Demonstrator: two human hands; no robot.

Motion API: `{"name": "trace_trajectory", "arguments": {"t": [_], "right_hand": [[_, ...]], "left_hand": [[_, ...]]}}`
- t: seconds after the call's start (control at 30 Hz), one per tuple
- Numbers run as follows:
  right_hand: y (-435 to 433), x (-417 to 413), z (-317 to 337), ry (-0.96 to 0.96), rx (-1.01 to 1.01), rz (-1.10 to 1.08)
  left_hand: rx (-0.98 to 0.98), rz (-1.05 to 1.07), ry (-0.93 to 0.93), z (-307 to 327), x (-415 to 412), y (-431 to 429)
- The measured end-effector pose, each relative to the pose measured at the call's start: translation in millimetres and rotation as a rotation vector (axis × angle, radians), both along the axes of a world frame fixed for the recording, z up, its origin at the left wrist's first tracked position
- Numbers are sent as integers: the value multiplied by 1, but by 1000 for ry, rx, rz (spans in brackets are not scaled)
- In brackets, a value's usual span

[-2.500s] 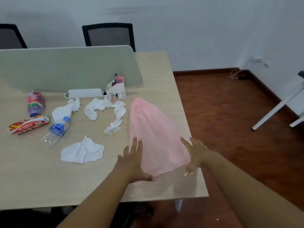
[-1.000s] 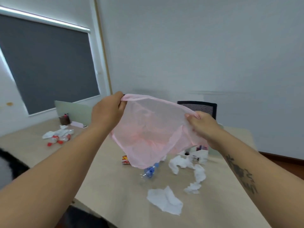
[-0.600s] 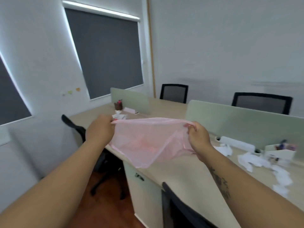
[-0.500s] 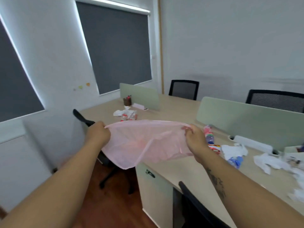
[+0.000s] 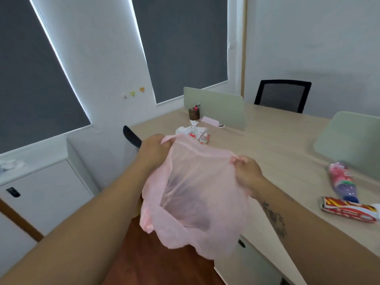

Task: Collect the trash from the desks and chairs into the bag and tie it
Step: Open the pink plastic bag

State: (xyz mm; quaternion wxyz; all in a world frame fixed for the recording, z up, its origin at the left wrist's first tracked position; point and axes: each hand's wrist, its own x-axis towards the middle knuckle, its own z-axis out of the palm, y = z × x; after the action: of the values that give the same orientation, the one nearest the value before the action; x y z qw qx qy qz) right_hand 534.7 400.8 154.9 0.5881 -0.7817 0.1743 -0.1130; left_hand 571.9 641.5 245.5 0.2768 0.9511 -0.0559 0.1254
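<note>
The pink bag (image 5: 197,202) now sags lower than half a second ago, its mouth spread open toward us over the desk (image 5: 271,140) edge. Our left hand (image 5: 153,150) and right hand (image 5: 246,173) each pinch its rim with curled fingers. A trash pile (image 5: 193,133) lies beyond it on the desk.

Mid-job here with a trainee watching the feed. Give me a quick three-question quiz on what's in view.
1. True or false: the left hand and right hand both grip the rim of the pink bag.
2. The red wrapper lies: A) in the bag; B) on the desk, beside the crushed bottle; C) in the left hand.
3. What small brown thing stands just behind the far trash pile?
Key: 1 true; 2 B; 3 the pen cup.
</note>
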Motion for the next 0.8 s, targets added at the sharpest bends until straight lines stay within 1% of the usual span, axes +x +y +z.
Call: {"name": "trace_trajectory", "arguments": {"t": [0.1,0.17,0.2,0.23,0.3,0.33,0.37,0.4,0.47,0.5,0.6,0.63,0.73,0.8], "right_hand": [[-23,43,20,-121,-102,-184],[-43,68,45,-209,-137,-280],[-47,68,56,-262,-144,-304],[-54,71,68,-335,-156,-338],[-73,74,88,-485,-191,-412],[-80,73,94,-531,-213,-428],[-87,71,94,-542,-237,-427],[-96,72,91,-519,-241,-414],[-113,74,77,-425,-187,-382],[-122,76,70,-380,-125,-385],[-146,89,55,-291,56,-457],[-152,94,49,-265,102,-468],[-166,117,27,-207,300,-506],[-170,133,16,-208,406,-612]], "left_hand": [[84,-8,-71,23,49,-15],[56,-36,-166,49,86,-35],[50,-44,-215,60,90,-41],[20,-56,-278,72,97,-50],[-133,-111,-419,86,106,-73],[-201,-126,-447,84,103,-82],[-219,-123,-431,75,103,-88],[-192,-120,-379,62,107,-93],[-124,-154,-245,27,128,-96],[-144,-180,-191,13,142,-99],[-360,-189,0,-10,187,-114],[-388,-207,49,-14,199,-120],[-379,-273,128,-27,243,-142],[-466,-283,173,-30,267,-159]]}}
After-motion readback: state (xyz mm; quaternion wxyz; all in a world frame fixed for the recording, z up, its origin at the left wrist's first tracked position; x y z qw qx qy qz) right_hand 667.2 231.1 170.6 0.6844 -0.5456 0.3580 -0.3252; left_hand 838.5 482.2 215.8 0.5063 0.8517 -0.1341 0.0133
